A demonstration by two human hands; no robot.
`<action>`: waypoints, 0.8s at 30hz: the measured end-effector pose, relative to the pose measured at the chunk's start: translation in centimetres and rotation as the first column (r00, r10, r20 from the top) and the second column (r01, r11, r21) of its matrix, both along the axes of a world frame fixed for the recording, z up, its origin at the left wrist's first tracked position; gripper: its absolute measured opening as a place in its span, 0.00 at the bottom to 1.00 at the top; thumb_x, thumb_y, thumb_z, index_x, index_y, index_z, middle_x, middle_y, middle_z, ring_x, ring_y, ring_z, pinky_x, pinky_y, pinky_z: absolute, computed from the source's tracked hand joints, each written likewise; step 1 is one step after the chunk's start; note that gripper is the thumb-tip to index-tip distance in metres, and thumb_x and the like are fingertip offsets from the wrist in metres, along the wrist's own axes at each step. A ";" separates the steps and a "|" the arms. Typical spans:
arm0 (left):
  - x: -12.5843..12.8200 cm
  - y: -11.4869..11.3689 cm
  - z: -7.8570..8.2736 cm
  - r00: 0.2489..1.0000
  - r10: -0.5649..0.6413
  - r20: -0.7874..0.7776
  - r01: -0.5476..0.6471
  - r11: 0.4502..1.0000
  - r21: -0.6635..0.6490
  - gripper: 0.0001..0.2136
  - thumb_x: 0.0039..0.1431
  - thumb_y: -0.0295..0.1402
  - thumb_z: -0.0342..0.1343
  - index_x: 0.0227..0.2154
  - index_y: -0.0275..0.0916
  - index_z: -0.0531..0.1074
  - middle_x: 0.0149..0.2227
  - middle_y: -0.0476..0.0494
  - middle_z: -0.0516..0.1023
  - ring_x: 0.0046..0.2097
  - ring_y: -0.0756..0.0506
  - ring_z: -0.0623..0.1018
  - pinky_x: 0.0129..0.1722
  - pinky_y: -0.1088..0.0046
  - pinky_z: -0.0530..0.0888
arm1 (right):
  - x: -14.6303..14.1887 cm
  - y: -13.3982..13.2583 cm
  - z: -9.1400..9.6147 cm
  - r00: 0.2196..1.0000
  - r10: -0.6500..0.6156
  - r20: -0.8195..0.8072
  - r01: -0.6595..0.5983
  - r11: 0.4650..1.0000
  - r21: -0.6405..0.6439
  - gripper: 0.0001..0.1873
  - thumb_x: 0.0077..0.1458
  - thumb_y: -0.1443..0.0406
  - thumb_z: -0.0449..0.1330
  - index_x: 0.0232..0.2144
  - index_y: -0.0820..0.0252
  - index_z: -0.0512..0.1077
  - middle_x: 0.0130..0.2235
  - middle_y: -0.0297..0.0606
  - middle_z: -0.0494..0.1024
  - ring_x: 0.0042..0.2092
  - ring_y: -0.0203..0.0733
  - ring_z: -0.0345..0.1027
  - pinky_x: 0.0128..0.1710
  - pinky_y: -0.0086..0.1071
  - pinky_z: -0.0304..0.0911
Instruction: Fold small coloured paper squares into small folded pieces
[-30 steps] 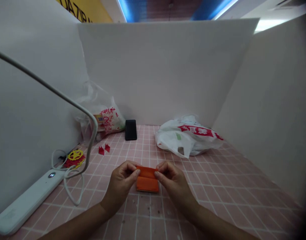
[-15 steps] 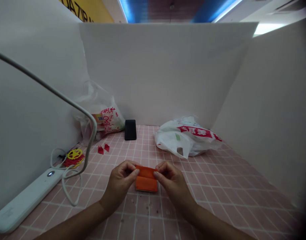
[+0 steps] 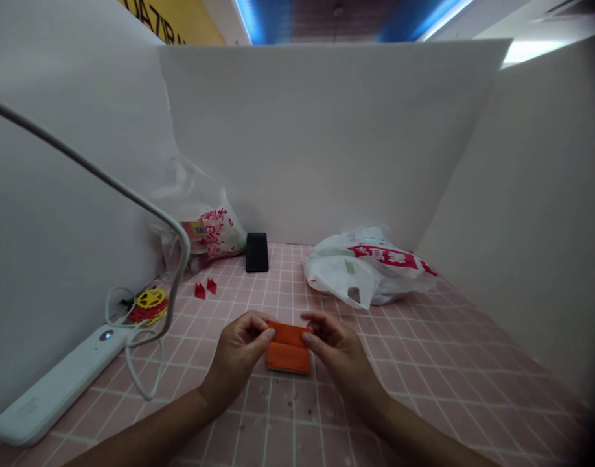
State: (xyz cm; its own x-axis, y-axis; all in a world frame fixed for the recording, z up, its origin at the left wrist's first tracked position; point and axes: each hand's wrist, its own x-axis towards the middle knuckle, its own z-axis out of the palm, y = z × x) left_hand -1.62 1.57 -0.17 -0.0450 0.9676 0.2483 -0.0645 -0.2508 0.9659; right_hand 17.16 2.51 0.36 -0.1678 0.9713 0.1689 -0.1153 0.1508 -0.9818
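On my distant feed I see matt orange paper point(image 3: 288, 358) and a bag point(image 3: 334, 269) of thin, crinkled plastic. I make out smooth plastic on the long white case point(image 3: 59, 386), a matt wall point(image 3: 302, 143) and a tiled-looking table point(image 3: 424, 363).

We've got a table point(image 3: 424, 363), pink with a pale square grid. Back left: a printed plastic bag point(image 3: 222, 237), slumped, with a flat black device point(image 3: 257, 252) (phone-like) just beside it. Back right: a crumpled white bag point(image 3: 334, 269) with a red printed band. Nearer, at left, we log two small red pieces point(image 3: 199, 290) close together, then a red-and-yellow pile point(image 3: 150, 299), a long white device point(image 3: 59, 384) and a looped white cable point(image 3: 131, 366). Dark specks point(image 3: 310, 412) dot the near middle.
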 end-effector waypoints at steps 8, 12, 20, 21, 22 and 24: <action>0.1 0.1 -0.2 0.998 0.016 0.058 -0.014 1.000 -0.025 0.08 0.49 0.31 0.64 0.24 0.37 0.70 0.33 0.46 0.74 0.37 0.47 0.73 0.40 0.70 0.70 | 0.3 0.0 -0.4 0.994 -0.012 0.111 0.005 0.998 0.068 0.06 0.52 0.63 0.63 0.27 0.59 0.73 0.28 0.34 0.73 0.33 0.41 0.65 0.35 0.33 0.60; 0.1 0.2 -0.3 0.995 -0.003 0.102 0.008 0.999 -0.048 0.09 0.49 0.31 0.65 0.25 0.37 0.69 0.32 0.47 0.74 0.35 0.48 0.72 0.38 0.71 0.69 | 0.2 -0.2 -0.3 0.994 -0.020 0.106 0.014 0.998 0.057 0.06 0.51 0.63 0.64 0.27 0.59 0.73 0.28 0.34 0.73 0.33 0.40 0.65 0.34 0.32 0.60; 0.3 0.1 0.2 0.993 0.026 0.115 -0.015 0.995 -0.095 0.11 0.47 0.30 0.65 0.30 0.39 0.67 0.32 0.49 0.73 0.35 0.49 0.73 0.38 0.73 0.70 | 0.2 0.1 -0.4 0.996 0.006 0.087 -0.006 1.000 0.002 0.06 0.50 0.62 0.64 0.27 0.60 0.73 0.28 0.34 0.73 0.33 0.41 0.65 0.35 0.33 0.60; 0.3 0.1 0.3 0.994 0.020 0.105 -0.010 0.995 -0.100 0.11 0.47 0.29 0.64 0.31 0.39 0.67 0.32 0.49 0.73 0.36 0.49 0.73 0.38 0.72 0.70 | 0.2 0.1 -0.4 0.996 0.007 0.087 -0.006 1.000 -0.005 0.06 0.50 0.63 0.64 0.27 0.60 0.73 0.28 0.34 0.73 0.33 0.41 0.65 0.35 0.33 0.60; 0.3 0.1 0.4 0.995 0.012 0.094 -0.002 0.994 -0.109 0.11 0.47 0.29 0.64 0.32 0.39 0.68 0.32 0.49 0.73 0.36 0.49 0.73 0.38 0.72 0.70 | 0.2 0.2 -0.4 0.996 0.005 0.090 -0.004 1.000 -0.008 0.06 0.49 0.63 0.64 0.26 0.60 0.73 0.28 0.34 0.73 0.33 0.41 0.65 0.35 0.33 0.60; 0.2 0.2 0.5 0.998 -0.017 0.064 0.025 0.990 -0.138 0.13 0.46 0.29 0.63 0.37 0.38 0.69 0.33 0.49 0.72 0.36 0.48 0.73 0.38 0.72 0.70 | 0.2 0.3 -0.4 0.994 0.002 0.107 -0.001 1.000 -0.003 0.06 0.49 0.63 0.64 0.26 0.60 0.73 0.27 0.33 0.72 0.32 0.40 0.64 0.34 0.33 0.59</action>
State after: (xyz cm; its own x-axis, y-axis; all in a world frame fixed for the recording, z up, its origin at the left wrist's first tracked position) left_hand -1.40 1.72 0.36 -0.0355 0.9934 0.1094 -0.1301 -0.1132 0.9850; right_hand 17.33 2.76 -0.07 -0.1859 0.9715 0.1470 -0.0102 0.1477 -0.9890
